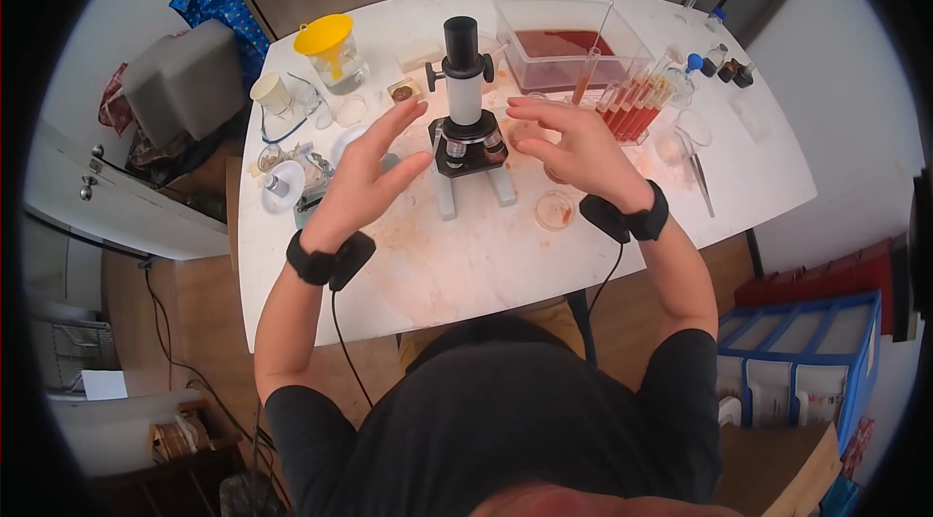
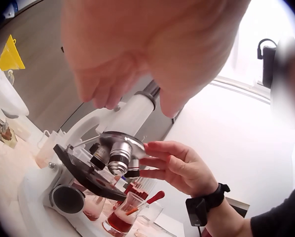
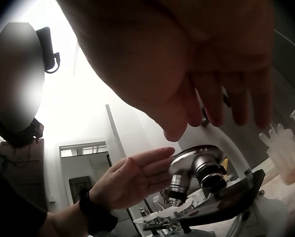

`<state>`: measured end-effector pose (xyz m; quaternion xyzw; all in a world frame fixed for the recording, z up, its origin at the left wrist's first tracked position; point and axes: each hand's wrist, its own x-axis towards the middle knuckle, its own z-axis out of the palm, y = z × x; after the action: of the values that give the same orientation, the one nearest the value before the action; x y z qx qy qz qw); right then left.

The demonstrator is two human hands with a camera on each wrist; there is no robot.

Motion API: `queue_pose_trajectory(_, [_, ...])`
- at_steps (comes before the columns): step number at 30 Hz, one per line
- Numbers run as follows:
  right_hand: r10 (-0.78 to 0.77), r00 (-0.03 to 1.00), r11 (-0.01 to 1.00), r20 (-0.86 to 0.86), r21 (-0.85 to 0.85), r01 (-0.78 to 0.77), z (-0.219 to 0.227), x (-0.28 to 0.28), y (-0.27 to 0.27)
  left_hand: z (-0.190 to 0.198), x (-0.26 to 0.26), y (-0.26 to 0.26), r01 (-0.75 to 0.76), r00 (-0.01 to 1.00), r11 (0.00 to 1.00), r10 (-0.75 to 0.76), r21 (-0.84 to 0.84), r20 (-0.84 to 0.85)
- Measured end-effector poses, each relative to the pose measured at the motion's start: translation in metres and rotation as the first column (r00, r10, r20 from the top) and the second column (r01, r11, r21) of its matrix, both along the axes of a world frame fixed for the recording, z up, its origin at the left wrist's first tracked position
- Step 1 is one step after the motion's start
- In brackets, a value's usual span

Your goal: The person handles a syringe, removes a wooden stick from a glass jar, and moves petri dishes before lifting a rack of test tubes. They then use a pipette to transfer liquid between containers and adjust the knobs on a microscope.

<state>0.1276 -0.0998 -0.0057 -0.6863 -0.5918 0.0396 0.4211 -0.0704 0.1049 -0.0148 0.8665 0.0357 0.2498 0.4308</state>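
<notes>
A white and black microscope (image 1: 465,99) stands upright on the white table, its objectives (image 2: 120,157) above a black stage (image 2: 83,173). To its left, my left hand (image 1: 374,167) is raised with fingers extended toward the tube and holds nothing. On the other side my right hand (image 1: 583,150) is held up the same way, fingers pointing at the microscope. In the head view a gap shows between each hand and the microscope. The left wrist view has the right hand (image 2: 179,168) beside the objectives; whether it touches them, I cannot tell.
A tub of red liquid (image 1: 627,31) and a rack of red-filled tubes (image 1: 632,111) stand behind the right hand. A petri dish (image 1: 555,211) lies in front of it, tweezers (image 1: 702,187) to the right. At the back left is a yellow funnel (image 1: 324,34) on a glass container.
</notes>
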Motion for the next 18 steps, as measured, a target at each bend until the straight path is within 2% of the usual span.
queue_pose_trajectory(2, [-0.019,0.991,0.999,-0.136,0.023,0.022,0.013,-0.011,-0.027,0.015,-0.034,-0.011,-0.02,0.999,0.993,0.024,-0.117,0.033])
queue_pose_trajectory(4, [-0.059,0.992,0.998,-0.111,-0.004,0.059,0.012,-0.018,-0.061,0.014,-0.073,-0.009,0.0,0.999,1.0,-0.001,0.022,0.034])
queue_pose_trajectory(6, [-0.108,0.984,0.994,-0.145,-0.014,0.107,0.007,-0.027,-0.095,0.014,-0.105,-0.023,-0.077,0.995,0.997,0.075,0.03,0.072])
queue_pose_trajectory(8, [-0.177,0.936,0.983,-0.305,-0.011,0.183,-0.009,-0.038,-0.124,-0.007,-0.135,-0.03,-0.207,0.978,0.978,0.208,-0.039,0.02])
queue_pose_trajectory(10, [-0.251,0.838,0.96,-0.485,-0.013,0.28,-0.028,-0.046,-0.144,-0.033,-0.152,-0.035,-0.385,0.922,0.917,0.388,-0.103,0.009])
queue_pose_trajectory(13, [-0.273,0.702,0.891,-0.658,0.102,0.443,-0.052,-0.054,-0.152,-0.057,-0.17,-0.03,-0.481,0.871,0.855,0.492,-0.194,0.01])
queue_pose_trajectory(14, [-0.246,0.692,0.882,-0.679,0.14,0.451,-0.057,-0.053,-0.148,-0.058,-0.169,-0.029,-0.491,0.86,0.846,0.509,-0.207,0.037])
queue_pose_trajectory(18, [-0.187,0.667,0.918,-0.721,0.113,0.38,-0.059,-0.052,-0.129,-0.049,-0.163,-0.015,-0.448,0.887,0.871,0.461,-0.201,0.021])
